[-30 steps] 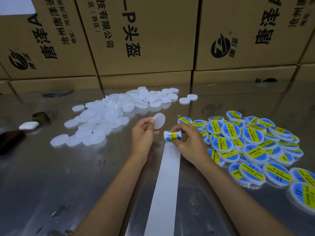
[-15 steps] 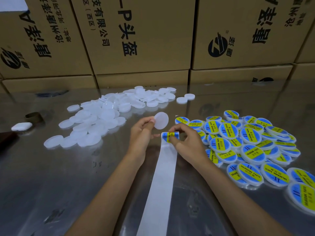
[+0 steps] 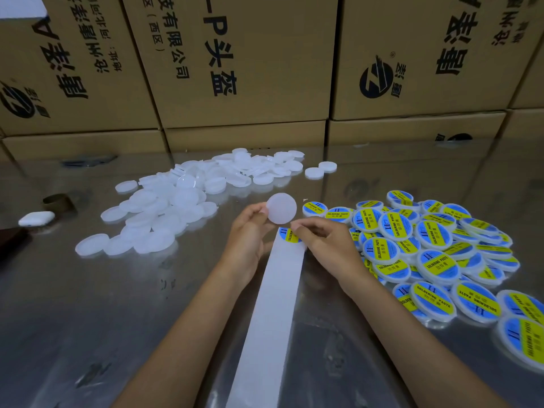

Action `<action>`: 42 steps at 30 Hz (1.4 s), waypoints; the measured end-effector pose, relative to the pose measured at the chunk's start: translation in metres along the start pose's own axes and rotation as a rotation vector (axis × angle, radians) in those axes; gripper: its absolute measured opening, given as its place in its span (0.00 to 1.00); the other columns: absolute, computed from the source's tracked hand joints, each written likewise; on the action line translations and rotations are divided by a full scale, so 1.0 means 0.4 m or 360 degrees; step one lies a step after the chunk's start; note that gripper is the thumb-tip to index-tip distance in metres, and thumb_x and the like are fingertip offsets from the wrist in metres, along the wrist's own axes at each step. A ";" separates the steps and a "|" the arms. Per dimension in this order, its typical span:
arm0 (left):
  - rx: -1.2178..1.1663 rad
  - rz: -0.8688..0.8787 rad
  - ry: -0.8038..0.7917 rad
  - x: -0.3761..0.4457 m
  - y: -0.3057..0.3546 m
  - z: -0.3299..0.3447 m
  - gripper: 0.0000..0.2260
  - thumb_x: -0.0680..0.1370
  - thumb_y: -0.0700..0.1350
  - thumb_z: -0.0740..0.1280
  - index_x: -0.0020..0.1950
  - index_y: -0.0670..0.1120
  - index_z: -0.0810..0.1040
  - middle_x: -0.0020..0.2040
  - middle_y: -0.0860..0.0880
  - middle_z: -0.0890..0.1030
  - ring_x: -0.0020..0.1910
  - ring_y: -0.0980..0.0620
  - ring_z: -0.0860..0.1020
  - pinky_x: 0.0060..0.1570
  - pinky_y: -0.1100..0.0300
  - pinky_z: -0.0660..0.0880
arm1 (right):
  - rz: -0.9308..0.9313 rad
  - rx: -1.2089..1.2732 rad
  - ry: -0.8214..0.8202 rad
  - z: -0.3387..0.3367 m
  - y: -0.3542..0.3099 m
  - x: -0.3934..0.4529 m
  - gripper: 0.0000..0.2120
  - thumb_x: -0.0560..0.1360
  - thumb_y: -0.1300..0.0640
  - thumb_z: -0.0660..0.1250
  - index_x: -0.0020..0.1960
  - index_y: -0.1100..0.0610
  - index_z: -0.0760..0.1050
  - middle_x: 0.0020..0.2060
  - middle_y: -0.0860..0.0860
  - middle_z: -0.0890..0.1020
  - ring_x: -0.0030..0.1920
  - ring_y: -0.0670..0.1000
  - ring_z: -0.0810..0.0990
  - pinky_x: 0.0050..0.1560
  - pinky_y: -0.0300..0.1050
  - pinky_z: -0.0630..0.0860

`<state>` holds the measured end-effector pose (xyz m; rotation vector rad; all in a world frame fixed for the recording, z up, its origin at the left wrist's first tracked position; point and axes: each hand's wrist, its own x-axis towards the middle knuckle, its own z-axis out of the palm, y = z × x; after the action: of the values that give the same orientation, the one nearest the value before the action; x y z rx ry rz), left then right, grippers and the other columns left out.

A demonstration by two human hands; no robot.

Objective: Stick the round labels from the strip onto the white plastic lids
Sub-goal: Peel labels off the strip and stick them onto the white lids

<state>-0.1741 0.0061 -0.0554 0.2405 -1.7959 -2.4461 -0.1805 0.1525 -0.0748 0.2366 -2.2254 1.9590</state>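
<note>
White lid (image 3: 281,208) pinched by left hand (image 3: 250,231); right hand (image 3: 323,242) pinching label (image 3: 290,235) off strip (image 3: 273,304) — risk: creased, off-centre sticking.

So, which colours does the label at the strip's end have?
Blue with a yellow band, on the label; head view.

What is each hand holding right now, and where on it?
The left hand pinches a blank white lid by its left edge. The right hand pinches the round label at the strip's far end.
</note>
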 end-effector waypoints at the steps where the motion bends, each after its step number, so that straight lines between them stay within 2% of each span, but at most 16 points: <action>1: -0.0058 -0.0037 -0.0007 -0.001 0.003 0.001 0.07 0.85 0.41 0.60 0.57 0.44 0.77 0.59 0.41 0.83 0.59 0.42 0.82 0.48 0.46 0.83 | 0.0018 -0.0020 -0.0032 0.001 -0.001 -0.001 0.08 0.78 0.60 0.68 0.46 0.52 0.85 0.41 0.39 0.85 0.44 0.36 0.82 0.44 0.27 0.75; 3: -0.0145 -0.0081 -0.0012 -0.002 0.009 -0.002 0.08 0.85 0.41 0.60 0.61 0.42 0.76 0.61 0.39 0.82 0.60 0.40 0.81 0.52 0.45 0.80 | 0.0062 -0.0076 -0.0071 0.001 -0.002 0.002 0.12 0.79 0.61 0.62 0.49 0.52 0.85 0.43 0.39 0.85 0.48 0.38 0.81 0.49 0.31 0.76; 6: -0.0186 -0.0124 -0.0026 -0.006 0.022 -0.011 0.12 0.85 0.42 0.59 0.67 0.42 0.74 0.62 0.39 0.82 0.59 0.40 0.81 0.52 0.48 0.78 | 0.0143 -0.0028 -0.0122 -0.005 -0.002 0.007 0.18 0.78 0.65 0.56 0.49 0.50 0.84 0.48 0.47 0.86 0.54 0.48 0.82 0.58 0.44 0.77; 7: -0.0195 -0.0141 -0.0028 -0.006 0.025 -0.014 0.14 0.85 0.43 0.59 0.69 0.41 0.73 0.62 0.39 0.81 0.60 0.39 0.80 0.55 0.46 0.77 | 0.0150 -0.0011 -0.0155 -0.007 -0.002 0.007 0.18 0.77 0.65 0.57 0.48 0.49 0.83 0.47 0.47 0.86 0.53 0.48 0.83 0.57 0.43 0.78; 10: -0.0213 -0.0173 -0.0022 -0.005 0.030 -0.021 0.16 0.85 0.42 0.58 0.71 0.40 0.71 0.64 0.38 0.80 0.66 0.38 0.77 0.65 0.43 0.73 | 0.0059 -0.0023 -0.0258 -0.002 0.001 0.001 0.14 0.77 0.65 0.63 0.47 0.47 0.81 0.43 0.42 0.86 0.47 0.39 0.82 0.46 0.30 0.76; 12: -0.0188 -0.0199 -0.0025 -0.006 0.031 -0.021 0.16 0.85 0.43 0.59 0.72 0.39 0.72 0.65 0.39 0.80 0.67 0.38 0.76 0.67 0.43 0.71 | 0.0002 -0.0030 -0.0289 0.003 0.008 0.000 0.12 0.76 0.67 0.66 0.49 0.51 0.79 0.46 0.44 0.85 0.48 0.39 0.82 0.46 0.30 0.76; 14: -0.0164 -0.0216 -0.0025 -0.006 0.031 -0.022 0.17 0.85 0.43 0.59 0.72 0.39 0.72 0.66 0.38 0.79 0.68 0.38 0.75 0.68 0.43 0.71 | -0.0039 -0.0087 -0.0299 0.003 0.012 0.000 0.12 0.75 0.69 0.66 0.52 0.53 0.78 0.49 0.49 0.85 0.52 0.44 0.82 0.50 0.33 0.77; 17: -0.0142 -0.0207 -0.0005 -0.004 0.031 -0.026 0.17 0.85 0.44 0.60 0.71 0.39 0.72 0.65 0.38 0.79 0.65 0.40 0.78 0.66 0.45 0.72 | -0.0070 -0.0119 -0.0299 0.001 0.015 0.001 0.14 0.75 0.70 0.67 0.51 0.52 0.78 0.48 0.48 0.84 0.52 0.47 0.82 0.52 0.35 0.77; 21: -0.0137 -0.0159 0.0041 -0.003 0.032 -0.030 0.15 0.85 0.43 0.59 0.70 0.40 0.73 0.64 0.38 0.80 0.60 0.41 0.80 0.58 0.50 0.77 | -0.0075 -0.0118 -0.0286 0.003 0.015 0.000 0.15 0.74 0.70 0.67 0.50 0.50 0.78 0.46 0.45 0.84 0.51 0.45 0.83 0.51 0.33 0.77; 24: -0.0123 -0.0109 0.0075 -0.002 0.034 -0.031 0.13 0.85 0.42 0.59 0.68 0.41 0.74 0.62 0.39 0.81 0.55 0.44 0.81 0.51 0.52 0.79 | -0.0077 -0.0097 -0.0281 0.000 0.009 -0.004 0.17 0.72 0.71 0.67 0.50 0.50 0.78 0.46 0.45 0.84 0.52 0.46 0.83 0.53 0.37 0.79; 29: 0.0014 -0.0098 0.0015 -0.001 0.027 -0.025 0.14 0.85 0.44 0.59 0.67 0.38 0.74 0.62 0.37 0.81 0.54 0.42 0.80 0.60 0.43 0.76 | -0.0127 -0.0124 -0.0290 0.002 0.003 -0.009 0.17 0.71 0.71 0.70 0.51 0.51 0.77 0.45 0.46 0.84 0.50 0.46 0.82 0.50 0.34 0.77; 32: 0.0120 -0.0060 0.0022 0.001 0.018 -0.019 0.10 0.85 0.44 0.60 0.62 0.40 0.76 0.58 0.38 0.83 0.50 0.43 0.82 0.55 0.46 0.78 | -0.0139 -0.0140 -0.0291 0.002 0.006 -0.010 0.16 0.71 0.70 0.71 0.54 0.54 0.77 0.47 0.47 0.84 0.51 0.46 0.82 0.49 0.32 0.76; 34: 0.0049 -0.0063 0.0030 0.005 0.016 -0.020 0.09 0.85 0.42 0.59 0.59 0.40 0.76 0.57 0.37 0.83 0.48 0.44 0.83 0.54 0.47 0.79 | -0.0144 -0.0132 -0.0294 0.003 0.006 -0.011 0.17 0.71 0.70 0.71 0.55 0.53 0.77 0.48 0.47 0.84 0.52 0.47 0.82 0.52 0.36 0.76; 36: -0.0053 -0.0081 0.0009 0.007 0.019 -0.023 0.08 0.85 0.40 0.58 0.56 0.40 0.76 0.55 0.38 0.84 0.46 0.45 0.85 0.48 0.52 0.83 | -0.0167 -0.0132 -0.0301 0.003 0.006 -0.012 0.19 0.71 0.69 0.72 0.56 0.52 0.75 0.49 0.47 0.83 0.52 0.47 0.82 0.54 0.40 0.77; 38: -0.0153 -0.0118 -0.0019 0.007 0.023 -0.027 0.09 0.85 0.40 0.57 0.58 0.40 0.76 0.56 0.38 0.83 0.47 0.46 0.85 0.46 0.55 0.83 | -0.0190 -0.0143 -0.0304 0.004 0.007 -0.013 0.21 0.71 0.70 0.72 0.59 0.53 0.73 0.51 0.48 0.83 0.52 0.48 0.82 0.55 0.44 0.78; 42: -0.0248 -0.0244 -0.0071 0.001 0.029 -0.026 0.14 0.85 0.41 0.57 0.68 0.37 0.73 0.62 0.37 0.81 0.57 0.43 0.82 0.54 0.53 0.81 | -0.0167 -0.0172 -0.0300 0.002 0.011 -0.016 0.28 0.70 0.70 0.72 0.64 0.52 0.70 0.54 0.48 0.81 0.54 0.47 0.81 0.57 0.46 0.78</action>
<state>-0.1730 -0.0071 -0.0474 0.3241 -1.6491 -2.7015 -0.1754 0.1522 -0.0807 0.5325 -2.3714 1.8239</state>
